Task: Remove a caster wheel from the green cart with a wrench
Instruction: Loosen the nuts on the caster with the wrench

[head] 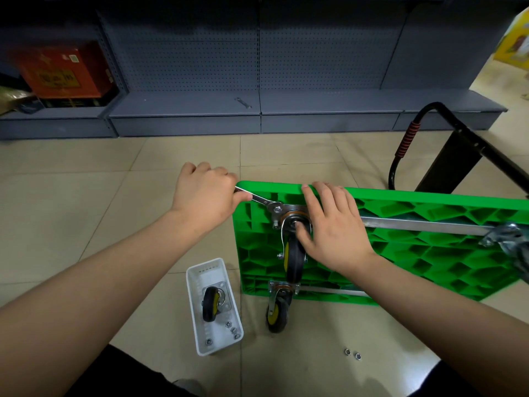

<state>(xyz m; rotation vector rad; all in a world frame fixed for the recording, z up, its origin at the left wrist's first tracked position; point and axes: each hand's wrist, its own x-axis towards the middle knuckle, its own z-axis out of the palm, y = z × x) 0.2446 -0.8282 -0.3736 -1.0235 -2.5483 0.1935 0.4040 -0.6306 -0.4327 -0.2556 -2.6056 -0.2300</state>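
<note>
The left hand (pixel 204 193) was curled in a fist around the handle of a silver wrench (pixel 257 198), just off the far-left corner of the green cart (pixel 429 253), which stood on its side with its ribbed underside facing the camera. The wrench head sat on a bolt at the corner of the caster wheel (pixel 294 253) mounting plate. The right hand (pixel 335 230) lay spread over that plate, fingers reaching to the cart's top edge and thumb pressed on the swivel, hiding much of the bracket. Below it on the cart's lower edge hung a second caster (pixel 277 308), touching the tiled floor (pixel 86 196). Left of the cart, on the floor, lay a white tray (pixel 200 282) holding a loose caster (pixel 211 303) and several nuts (pixel 232 329). Two more nuts (pixel 352 353) lay on the floor below the cart. The cart's black handle (pixel 409 138) with an orange grip extended beyond its upper right. Behind the cart ran grey shelving (pixel 257 104) carrying a spare wrench (pixel 243 102) and, far left, a red box (pixel 63 73).
</note>
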